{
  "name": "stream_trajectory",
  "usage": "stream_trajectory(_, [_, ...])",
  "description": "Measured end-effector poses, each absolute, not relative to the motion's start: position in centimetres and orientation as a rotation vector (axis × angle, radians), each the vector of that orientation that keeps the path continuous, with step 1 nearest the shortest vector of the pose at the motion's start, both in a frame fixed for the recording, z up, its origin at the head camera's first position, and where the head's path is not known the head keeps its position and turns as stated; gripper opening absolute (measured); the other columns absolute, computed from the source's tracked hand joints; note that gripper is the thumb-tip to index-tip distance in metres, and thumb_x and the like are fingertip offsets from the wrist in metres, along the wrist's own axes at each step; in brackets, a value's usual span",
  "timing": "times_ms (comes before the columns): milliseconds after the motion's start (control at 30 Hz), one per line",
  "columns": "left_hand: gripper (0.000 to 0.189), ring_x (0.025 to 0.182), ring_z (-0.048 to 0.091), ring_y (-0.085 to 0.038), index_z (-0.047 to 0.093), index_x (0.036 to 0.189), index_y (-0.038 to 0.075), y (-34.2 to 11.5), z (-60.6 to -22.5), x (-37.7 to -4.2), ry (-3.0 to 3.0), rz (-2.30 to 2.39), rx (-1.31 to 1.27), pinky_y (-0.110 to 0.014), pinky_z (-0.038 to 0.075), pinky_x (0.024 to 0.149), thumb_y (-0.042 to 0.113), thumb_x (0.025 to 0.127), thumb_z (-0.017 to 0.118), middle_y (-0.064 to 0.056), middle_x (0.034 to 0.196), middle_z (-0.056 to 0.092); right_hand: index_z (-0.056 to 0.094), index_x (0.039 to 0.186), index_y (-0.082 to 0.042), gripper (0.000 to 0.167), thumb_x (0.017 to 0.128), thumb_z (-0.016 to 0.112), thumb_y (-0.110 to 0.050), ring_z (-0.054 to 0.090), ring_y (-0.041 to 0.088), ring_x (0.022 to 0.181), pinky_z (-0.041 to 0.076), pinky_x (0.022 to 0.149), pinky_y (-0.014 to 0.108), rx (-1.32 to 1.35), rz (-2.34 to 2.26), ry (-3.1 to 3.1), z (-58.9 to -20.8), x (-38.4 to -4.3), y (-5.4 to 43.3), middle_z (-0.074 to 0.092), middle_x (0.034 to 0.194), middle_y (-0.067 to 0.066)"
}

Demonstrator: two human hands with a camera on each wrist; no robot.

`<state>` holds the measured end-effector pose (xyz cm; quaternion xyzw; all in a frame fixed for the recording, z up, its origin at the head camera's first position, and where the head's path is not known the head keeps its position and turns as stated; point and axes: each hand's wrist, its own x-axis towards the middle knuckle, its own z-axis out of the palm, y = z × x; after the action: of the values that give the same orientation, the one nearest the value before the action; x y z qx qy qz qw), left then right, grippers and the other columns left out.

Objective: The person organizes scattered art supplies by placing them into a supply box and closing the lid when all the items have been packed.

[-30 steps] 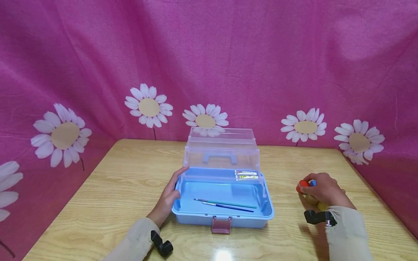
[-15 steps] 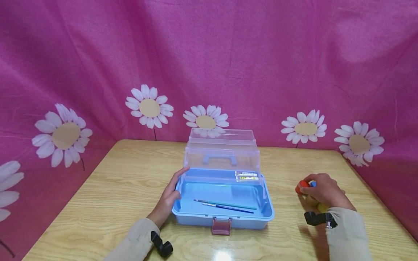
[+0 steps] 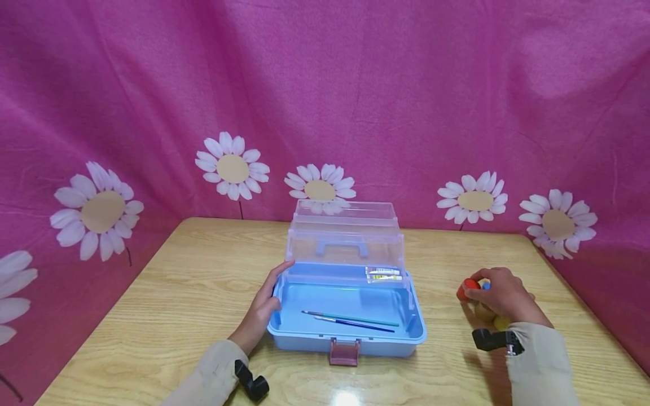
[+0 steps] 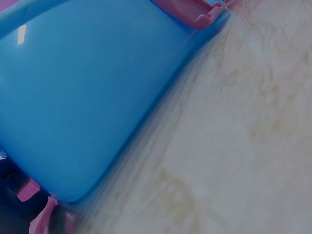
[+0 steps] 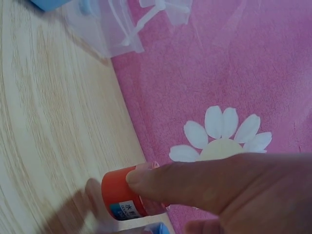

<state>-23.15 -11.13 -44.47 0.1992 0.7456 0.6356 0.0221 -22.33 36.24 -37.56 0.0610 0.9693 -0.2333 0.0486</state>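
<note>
In the head view my left hand (image 3: 261, 313) holds the left side of a blue plastic storage box (image 3: 340, 344), thumb and index finger at its rim. Two paintbrushes (image 3: 355, 321) lie on the box floor. On the clear tray are two small paint tubes (image 3: 383, 274). At the right my right hand (image 3: 505, 293) pinches a small red jar (image 3: 468, 289), whose label and clear pinkish end show in the right wrist view (image 5: 119, 192). Blue and yellow jars (image 3: 501, 323) sit under that hand, partly hidden. In the left wrist view the box wall (image 4: 92, 97) fills the upper left.
The box's clear lid (image 3: 345, 217) stands raised at the back, and its pink latch (image 3: 344, 352) hangs down in front. Wooden table (image 3: 203, 270) shows on both sides of the box. A pink flowered cloth (image 3: 325, 84) rises behind the table.
My right hand has shifted slightly left with the red jar, which has moved a little away from the jars beneath. The left hand and the box stay where they were.
</note>
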Motion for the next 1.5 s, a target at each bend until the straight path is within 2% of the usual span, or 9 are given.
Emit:
stream_trajectory(233, [0.08, 0.147, 0.007, -0.018, 0.029, 0.146, 0.044, -11.1, -44.5, -23.1, 2.308, 1.972, 0.623, -0.063, 0.005, 0.112, 0.001, 0.079, 0.035, 0.015, 0.158, 0.014, 0.064, 0.113, 0.002, 0.045, 0.082, 0.073, -0.03, 0.044, 0.049, 0.099, 0.038, 0.069, 0.058, 0.142, -0.68, 3.028, -37.6, -22.1, 35.7, 0.051, 0.115, 0.032])
stream_trajectory(467, [0.079, 0.147, 0.008, -0.019, 0.029, 0.146, 0.044, -11.1, -44.5, -23.1, 2.315, 1.967, 0.615, -0.063, 0.007, 0.112, 0.002, 0.079, 0.036, 0.015, 0.158, 0.013, 0.063, 0.113, 0.003, 0.046, 0.082, 0.072, -0.03, 0.033, 0.059, 0.11, 0.032, 0.077, 0.075, 0.142, -0.655, 3.062, -37.4, -22.2, 35.2, 0.037, 0.126, 0.04])
stream_trajectory(900, [0.08, 0.147, 0.008, -0.019, 0.03, 0.146, 0.043, -11.1, -44.3, -23.0, 2.307, 1.979, 0.623, -0.063, 0.007, 0.112, 0.001, 0.079, 0.036, 0.015, 0.158, 0.013, 0.062, 0.115, 0.003, 0.049, 0.08, 0.074, -0.029, 0.025, 0.061, 0.121, 0.027, 0.087, 0.079, 0.116, -0.679, 3.087, -36.9, -22.4, 33.9, 0.027, 0.137, 0.041])
stream_trajectory(1500, [0.079, 0.147, 0.008, -0.019, 0.029, 0.146, 0.044, -11.1, -44.4, -23.2, 2.308, 1.967, 0.599, -0.064, 0.006, 0.111, 0.001, 0.08, 0.035, 0.015, 0.158, 0.012, 0.061, 0.116, 0.006, 0.05, 0.082, 0.073, -0.029, 0.025, 0.062, 0.122, 0.026, 0.087, 0.078, 0.064, -0.693, 3.195, -36.3, -22.5, 33.0, 0.026, 0.14, 0.041])
